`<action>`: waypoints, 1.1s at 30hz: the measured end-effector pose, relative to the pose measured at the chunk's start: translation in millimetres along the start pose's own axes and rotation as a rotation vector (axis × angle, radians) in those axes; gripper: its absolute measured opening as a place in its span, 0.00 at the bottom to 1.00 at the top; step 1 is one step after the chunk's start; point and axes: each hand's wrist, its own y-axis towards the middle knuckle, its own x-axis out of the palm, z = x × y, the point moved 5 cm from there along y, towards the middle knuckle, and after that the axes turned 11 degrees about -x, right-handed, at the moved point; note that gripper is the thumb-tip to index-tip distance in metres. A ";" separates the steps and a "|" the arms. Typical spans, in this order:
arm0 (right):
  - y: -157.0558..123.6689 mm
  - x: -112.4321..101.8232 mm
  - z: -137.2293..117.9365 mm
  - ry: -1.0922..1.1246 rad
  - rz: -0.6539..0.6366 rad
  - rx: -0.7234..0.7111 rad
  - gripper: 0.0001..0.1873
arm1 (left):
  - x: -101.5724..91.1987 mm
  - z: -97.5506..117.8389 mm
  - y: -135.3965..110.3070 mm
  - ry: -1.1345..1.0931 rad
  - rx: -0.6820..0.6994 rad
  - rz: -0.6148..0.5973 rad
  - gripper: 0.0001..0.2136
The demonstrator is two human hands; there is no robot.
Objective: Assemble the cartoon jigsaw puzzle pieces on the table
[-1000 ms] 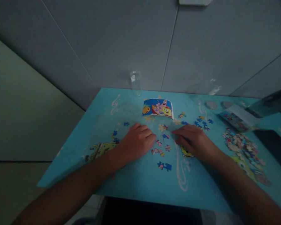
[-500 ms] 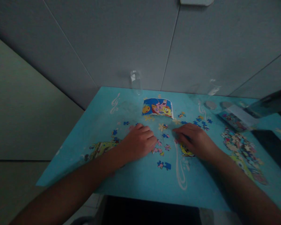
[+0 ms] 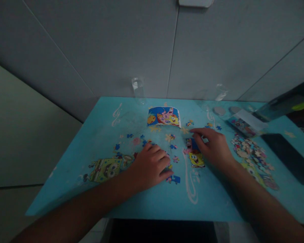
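Observation:
My left hand (image 3: 153, 165) rests on the table over loose jigsaw pieces. Its thumb points off to the side, and the palm hides what lies beneath. Beyond the joined puzzle pieces (image 3: 197, 159) with a yellow cartoon face, my right hand (image 3: 214, 145) has thumb and forefinger close together; anything between them is too small to make out. A short column of loose jigsaw pieces (image 3: 173, 147) lies between the hands. Two joined blue pieces (image 3: 176, 179) are near the left thumb. Behind stands a curved picture sheet (image 3: 164, 116) with cartoon figures.
A larger assembled yellow figure (image 3: 107, 168) lies left, partly behind my left forearm. At right are a heap of pieces (image 3: 253, 152), a dark flat object (image 3: 288, 157) and a picture box (image 3: 244, 125). A clear container (image 3: 138, 89) stands by the wall.
My right hand has moved away from the joined yellow-face pieces, which show more fully now. The left hand has shifted nearer, its thumb now spread. The view has turned slightly right.

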 end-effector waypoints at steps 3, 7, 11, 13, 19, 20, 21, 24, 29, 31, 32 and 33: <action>0.0 0.1 -1.7 0.017 0.005 -0.015 0.15 | -0.2 0.3 0.2 -0.010 -0.003 -0.010 0.11; -0.3 0.4 -2.0 0.016 0.001 -0.014 0.15 | -0.3 0.3 0.6 -0.014 -0.005 -0.019 0.09; -0.4 1.3 -1.1 0.015 -0.007 -0.005 0.15 | 0.9 -0.5 0.8 -0.029 -0.002 -0.025 0.08; -0.3 1.9 -1.0 0.018 -0.015 -0.003 0.15 | 1.3 -1.4 1.0 -0.039 -0.007 -0.028 0.08; 0.5 2.7 -1.7 0.003 -0.025 -0.020 0.15 | 2.2 -2.2 0.8 -0.049 -0.006 -0.044 0.09; 0.6 3.3 -1.5 0.005 -0.032 -0.020 0.15 | 2.6 -2.0 0.7 -0.052 -0.005 -0.050 0.09; 0.6 4.1 -1.3 0.006 -0.040 -0.021 0.15 | 2.9 -1.7 0.6 -0.057 -0.005 -0.054 0.09; 0.8 6.7 -0.6 0.001 -0.066 -0.024 0.14 | 2.8 -0.6 0.7 -0.073 -0.005 -0.055 0.09; 0.9 7.7 0.0 0.005 -0.079 -0.023 0.14 | 1.0 0.4 1.4 -0.076 0.005 -0.044 0.08; 0.8 7.5 0.3 0.002 -0.079 -0.017 0.14 | 0.6 0.7 1.4 -0.069 0.014 -0.039 0.08; 0.8 7.5 0.5 0.000 -0.079 -0.015 0.14 | 0.6 0.9 1.3 -0.064 0.018 -0.037 0.08; 0.8 7.5 0.5 -0.003 -0.078 -0.014 0.14 | 0.6 1.2 1.2 -0.058 0.022 -0.035 0.07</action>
